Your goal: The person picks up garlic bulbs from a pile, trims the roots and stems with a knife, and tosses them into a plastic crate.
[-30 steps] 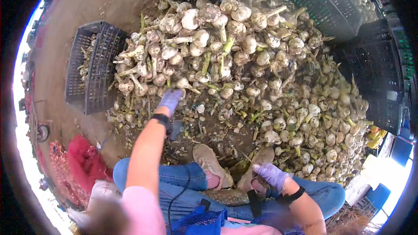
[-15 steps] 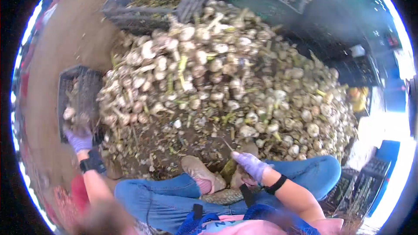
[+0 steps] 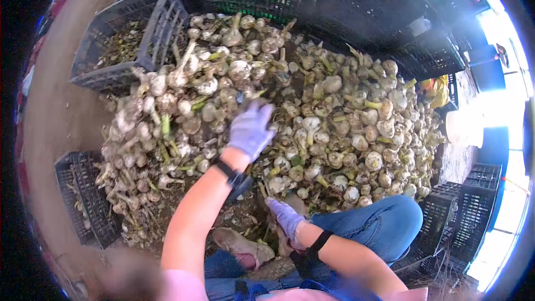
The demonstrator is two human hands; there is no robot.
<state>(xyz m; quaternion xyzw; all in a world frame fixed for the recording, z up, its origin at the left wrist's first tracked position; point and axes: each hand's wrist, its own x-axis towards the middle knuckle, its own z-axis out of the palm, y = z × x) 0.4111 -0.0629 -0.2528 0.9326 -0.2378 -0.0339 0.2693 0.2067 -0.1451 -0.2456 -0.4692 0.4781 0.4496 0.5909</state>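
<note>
My left hand (image 3: 251, 129), in a pale purple glove, reaches over the middle of a big heap of garlic bulbs (image 3: 207, 85). Its fingers are stretched and slightly apart, touching or just above the bulbs, with nothing visible in them. Close to my feet, my right hand (image 3: 285, 217), gloved likewise, is closed around a knife (image 3: 263, 190). The thin blade points up and away from me, and the handle is hidden in the fist. Many bulbs still carry stems and soil.
A small black crate (image 3: 92, 200) stands at the left. Another crate (image 3: 111, 72) with trimmings sits at the back left. Dark crates (image 3: 429, 53) line the back, and more crates (image 3: 473, 206) stand at the right. My shoes (image 3: 245, 247) are at the heap's near edge.
My left hand has left the small crate at the left and moved right onto the heap. My right hand has shifted slightly left, keeping the knife. The view has turned.
</note>
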